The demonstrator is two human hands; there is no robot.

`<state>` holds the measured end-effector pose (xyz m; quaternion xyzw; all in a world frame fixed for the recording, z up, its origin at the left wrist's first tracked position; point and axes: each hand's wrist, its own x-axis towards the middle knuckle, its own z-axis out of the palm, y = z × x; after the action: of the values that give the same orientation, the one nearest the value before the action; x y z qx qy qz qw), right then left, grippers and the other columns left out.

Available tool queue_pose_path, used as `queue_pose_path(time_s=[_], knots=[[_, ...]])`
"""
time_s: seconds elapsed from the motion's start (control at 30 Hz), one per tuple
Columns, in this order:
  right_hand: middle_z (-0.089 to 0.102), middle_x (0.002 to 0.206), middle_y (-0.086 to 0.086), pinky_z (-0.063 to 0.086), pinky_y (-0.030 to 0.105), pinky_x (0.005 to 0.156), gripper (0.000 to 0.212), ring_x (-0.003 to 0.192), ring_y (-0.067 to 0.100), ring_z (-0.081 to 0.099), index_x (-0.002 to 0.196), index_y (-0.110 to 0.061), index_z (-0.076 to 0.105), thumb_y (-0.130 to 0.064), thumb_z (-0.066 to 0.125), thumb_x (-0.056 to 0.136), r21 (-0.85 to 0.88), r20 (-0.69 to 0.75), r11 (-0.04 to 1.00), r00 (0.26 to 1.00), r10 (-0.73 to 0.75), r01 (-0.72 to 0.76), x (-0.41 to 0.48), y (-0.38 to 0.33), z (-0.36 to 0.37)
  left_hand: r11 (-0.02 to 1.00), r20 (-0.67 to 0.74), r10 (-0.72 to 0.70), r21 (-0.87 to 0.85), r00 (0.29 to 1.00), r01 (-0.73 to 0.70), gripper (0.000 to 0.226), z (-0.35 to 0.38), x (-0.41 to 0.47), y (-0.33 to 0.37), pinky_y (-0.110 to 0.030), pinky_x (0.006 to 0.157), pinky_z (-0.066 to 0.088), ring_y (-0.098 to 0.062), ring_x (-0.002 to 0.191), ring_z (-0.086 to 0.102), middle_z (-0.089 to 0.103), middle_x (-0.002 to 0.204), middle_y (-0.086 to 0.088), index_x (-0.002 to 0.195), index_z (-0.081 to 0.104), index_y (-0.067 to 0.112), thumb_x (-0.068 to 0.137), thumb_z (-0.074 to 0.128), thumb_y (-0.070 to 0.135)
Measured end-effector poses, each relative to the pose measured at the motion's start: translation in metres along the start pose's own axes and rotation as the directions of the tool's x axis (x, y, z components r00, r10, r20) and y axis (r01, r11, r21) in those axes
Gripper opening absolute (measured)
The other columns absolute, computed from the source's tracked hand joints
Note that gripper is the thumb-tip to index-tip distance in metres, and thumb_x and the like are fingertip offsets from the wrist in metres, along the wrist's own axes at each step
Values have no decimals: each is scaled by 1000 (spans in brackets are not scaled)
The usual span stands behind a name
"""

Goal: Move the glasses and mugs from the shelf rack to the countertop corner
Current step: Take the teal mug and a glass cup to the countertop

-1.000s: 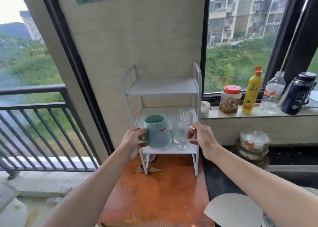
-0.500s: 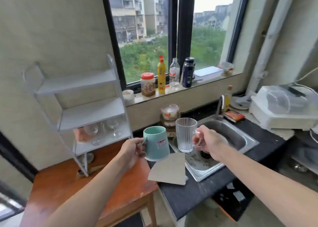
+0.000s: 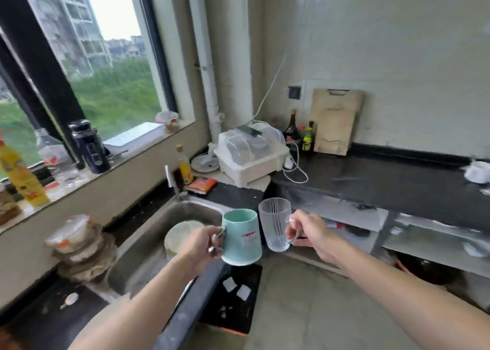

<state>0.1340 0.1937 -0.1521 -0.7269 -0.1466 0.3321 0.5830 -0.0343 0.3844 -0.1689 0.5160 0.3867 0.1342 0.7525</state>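
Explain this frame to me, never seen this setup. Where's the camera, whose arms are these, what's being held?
There is no robot here. A person wears one wide-angle camera on the head, looking forward and down, so the two bare arms reaching in from the bottom are the wearer's own.

The left hand grips the handle of a teal mug. The right hand holds a clear ribbed glass mug by its handle. Both are upright, side by side, in the air, not set down.

Below the left hand is a steel sink with a plate in it. Beyond runs a black countertop that bends round the corner, where a white covered dish rack, sauce bottles and a wooden cutting board stand. Bottles line the window sill on the left.

The mugs look bound for that corner.
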Motion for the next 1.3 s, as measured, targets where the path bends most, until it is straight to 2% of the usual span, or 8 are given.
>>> queue_pose_path(time_s=[0.33, 0.47, 0.6, 0.7, 0.77, 1.03, 1.13, 1.3], knots=[[69, 63, 7, 50, 25, 56, 33, 58, 16, 61, 54, -13, 51, -19, 50, 87, 80, -359, 996, 931, 68, -42, 55, 27, -243, 980, 208, -94, 191, 974, 54, 22, 242, 108, -18, -32, 61, 44, -20, 59, 50, 53, 56, -7, 68, 59, 8, 87, 49, 10], [70, 60, 5, 51, 32, 66, 30, 61, 17, 64, 56, -14, 52, -22, 52, 85, 152, -483, 986, 866, 132, -65, 76, 42, -312, 960, 308, -145, 275, 940, 58, 24, 320, 153, -18, -26, 53, 37, -17, 52, 41, 45, 52, -4, 65, 55, 11, 87, 48, 10], [72, 65, 5, 56, 38, 73, 23, 65, 17, 66, 61, -12, 53, -22, 53, 82, 221, -562, 972, 805, 190, -75, 101, 51, -373, 947, 397, -191, 314, 898, 62, 29, 399, 205, -14, -30, 56, 30, -18, 55, 34, 39, 52, -5, 59, 53, 11, 87, 47, 8], [71, 66, 6, 57, 42, 80, 25, 69, 19, 65, 62, -10, 54, -21, 52, 84, 243, -644, 967, 733, 217, -72, 123, 45, -419, 925, 468, -177, 379, 866, -16, 46, 460, 240, -8, -34, 62, 38, -21, 59, 43, 42, 51, -5, 45, 54, 17, 89, 47, 11], [70, 64, 6, 55, 40, 77, 25, 69, 19, 63, 63, -9, 53, -20, 52, 85, 263, -692, 962, 681, 239, -70, 134, 37, -451, 904, 491, -183, 425, 852, -51, 46, 501, 262, -1, -36, 67, 42, -20, 61, 45, 43, 51, -5, 45, 52, 16, 90, 47, 11], [69, 68, 9, 57, 40, 80, 32, 70, 19, 62, 68, -6, 56, -27, 53, 92, 359, -812, 933, 487, 321, -17, 144, 43, -563, 868, 625, -275, 488, 731, -91, 37, 660, 316, -4, -31, 60, 40, -19, 56, 39, 39, 52, -6, 58, 49, 10, 94, 40, 10], [69, 68, 9, 57, 42, 81, 32, 71, 20, 63, 74, -5, 59, -31, 55, 92, 380, -823, 925, 447, 352, -29, 143, 63, -604, 853, 645, -320, 515, 694, -85, 37, 712, 325, -22, -32, 60, 40, -19, 56, 40, 39, 53, -6, 59, 47, 10, 95, 39, 10], [69, 65, 7, 55, 34, 69, 37, 69, 19, 63, 73, -4, 62, -34, 54, 95, 414, -822, 909, 410, 396, -49, 156, 103, -687, 818, 649, -386, 570, 656, -82, 38, 797, 337, -57, -32, 61, 42, -20, 57, 42, 40, 53, -6, 58, 48, 10, 94, 39, 10]])
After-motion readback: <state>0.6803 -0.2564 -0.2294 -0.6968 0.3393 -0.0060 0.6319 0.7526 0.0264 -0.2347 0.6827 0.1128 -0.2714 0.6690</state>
